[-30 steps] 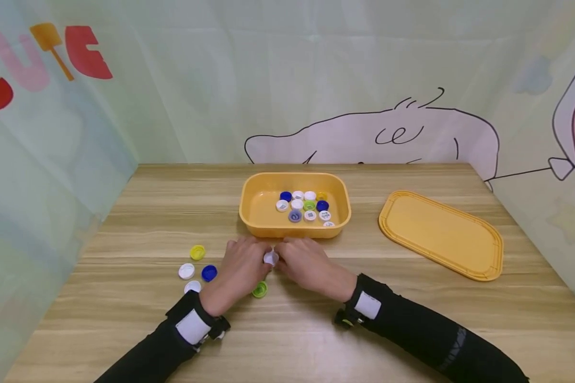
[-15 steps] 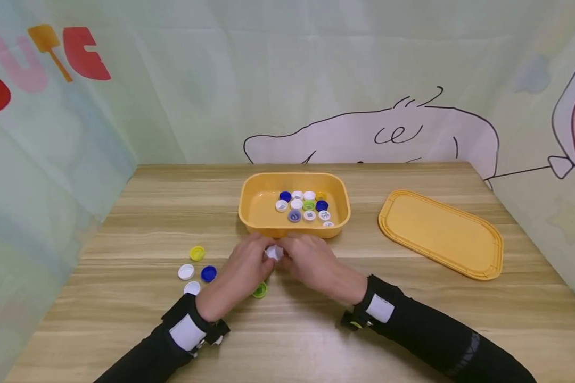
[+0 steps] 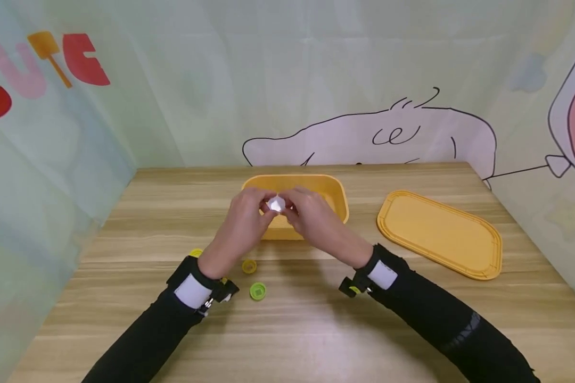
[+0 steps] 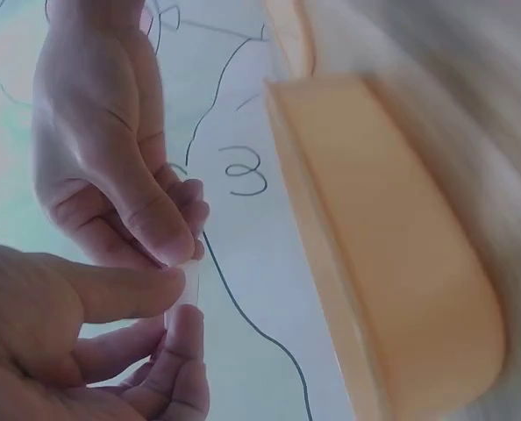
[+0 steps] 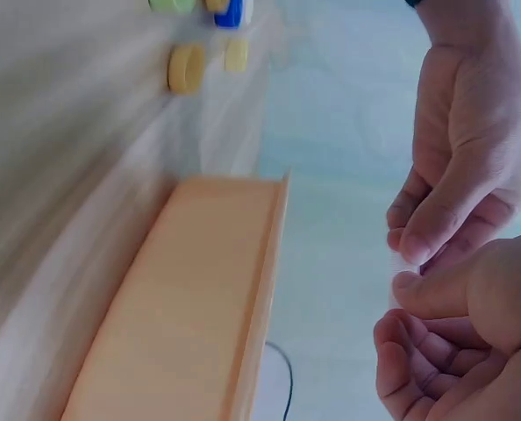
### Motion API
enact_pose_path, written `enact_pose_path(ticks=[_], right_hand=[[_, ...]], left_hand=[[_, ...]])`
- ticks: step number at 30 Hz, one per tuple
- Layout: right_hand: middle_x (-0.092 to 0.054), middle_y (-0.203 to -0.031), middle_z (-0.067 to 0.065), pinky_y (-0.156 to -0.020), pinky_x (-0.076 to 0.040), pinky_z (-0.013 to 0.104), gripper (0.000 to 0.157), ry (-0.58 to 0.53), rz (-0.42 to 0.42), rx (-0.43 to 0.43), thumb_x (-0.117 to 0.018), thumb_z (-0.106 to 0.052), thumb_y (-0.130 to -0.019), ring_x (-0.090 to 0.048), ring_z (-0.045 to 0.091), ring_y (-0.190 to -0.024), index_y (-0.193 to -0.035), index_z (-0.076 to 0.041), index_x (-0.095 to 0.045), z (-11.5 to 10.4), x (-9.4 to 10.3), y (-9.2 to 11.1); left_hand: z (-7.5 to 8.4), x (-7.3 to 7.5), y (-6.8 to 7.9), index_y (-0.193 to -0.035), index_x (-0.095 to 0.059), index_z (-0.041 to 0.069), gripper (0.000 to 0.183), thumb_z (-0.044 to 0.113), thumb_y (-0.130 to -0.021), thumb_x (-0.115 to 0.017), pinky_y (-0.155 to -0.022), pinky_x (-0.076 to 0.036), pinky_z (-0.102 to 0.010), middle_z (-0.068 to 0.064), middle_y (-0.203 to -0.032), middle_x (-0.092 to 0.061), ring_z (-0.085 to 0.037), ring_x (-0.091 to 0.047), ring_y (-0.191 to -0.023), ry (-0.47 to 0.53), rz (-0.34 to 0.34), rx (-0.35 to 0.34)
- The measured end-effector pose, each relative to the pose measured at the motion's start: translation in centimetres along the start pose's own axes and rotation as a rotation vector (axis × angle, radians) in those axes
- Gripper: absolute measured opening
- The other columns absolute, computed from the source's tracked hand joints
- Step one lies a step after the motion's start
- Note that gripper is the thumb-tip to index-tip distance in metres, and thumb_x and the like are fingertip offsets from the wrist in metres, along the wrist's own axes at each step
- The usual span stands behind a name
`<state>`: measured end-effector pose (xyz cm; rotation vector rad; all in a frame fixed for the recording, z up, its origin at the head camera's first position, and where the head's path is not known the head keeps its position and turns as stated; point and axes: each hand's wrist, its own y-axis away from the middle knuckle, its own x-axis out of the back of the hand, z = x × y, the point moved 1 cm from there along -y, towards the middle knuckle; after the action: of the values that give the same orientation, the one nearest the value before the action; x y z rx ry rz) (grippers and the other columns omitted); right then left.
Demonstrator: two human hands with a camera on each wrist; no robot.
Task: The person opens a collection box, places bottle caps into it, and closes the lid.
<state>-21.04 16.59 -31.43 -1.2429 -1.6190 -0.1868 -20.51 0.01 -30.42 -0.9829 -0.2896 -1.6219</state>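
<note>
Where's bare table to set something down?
Free: the table left of the yellow bin; strip between bin and flat yellow tray; the patch nearer than the green cap, between the sleeves. Tight: around the left wristband, beside the yellow cap and amber cap; over the bin, where left hand and right hand pinch a white piece.

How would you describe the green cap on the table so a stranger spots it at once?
On the wooden table, find the deep yellow container. From its left end, come toward the person, past a small round yellow cap. Just after it, a little nearer the person, lies the green cap: also round, but bright green where its closest neighbour is yellow.
</note>
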Motion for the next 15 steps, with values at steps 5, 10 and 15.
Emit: enact_pose_path(ticks=[5,10,15], right_hand=[[-0.067,-0.102,0.013,-0.069,-0.054,0.029,0.021,-0.063,-0.021,-0.064,-0.069,0.001,-0.097,-0.06,0.022,-0.081,-0.118,0.004,-0.07,1.5,0.1,-1.0],[-0.069,-0.104,0.015,-0.072,-0.055,0.03,0.021,-0.059,-0.025,-0.07,-0.068,0.003,-0.097,-0.061,0.023,-0.082,-0.118,0.006,-0.07,3.1,-0.5,-1.5],[-0.07,-0.097,0.012,-0.069,-0.054,0.028,0.018,-0.049,-0.067,-0.104,-0.07,0.002,-0.096,-0.06,0.02,-0.079,-0.113,0.004,-0.073,4.7,-1.8,-2.0]], left_hand=[[-0.1,-0.4,-1.9,-0.12,-0.07,-0.008,0.027,-0.003,-0.094,-0.073,-0.077,-0.052,-0.036,-0.016,-0.101,-0.063,-0.029,-0.06,-0.093,-0.014,-0.006,0.002],[-0.9,-1.5,-3.3,-0.112,-0.072,-0.008,0.019,-0.01,-0.095,-0.065,-0.085,-0.05,-0.041,-0.019,-0.1,-0.066,-0.031,-0.059,-0.095,-0.025,-0.039,-0.019],[-1.8,-2.6,-4.1,-0.101,-0.076,-0.006,0.019,-0.009,-0.094,-0.058,-0.07,-0.049,-0.035,-0.015,-0.086,-0.067,-0.026,-0.059,-0.078,-0.033,-0.071,0.029]])
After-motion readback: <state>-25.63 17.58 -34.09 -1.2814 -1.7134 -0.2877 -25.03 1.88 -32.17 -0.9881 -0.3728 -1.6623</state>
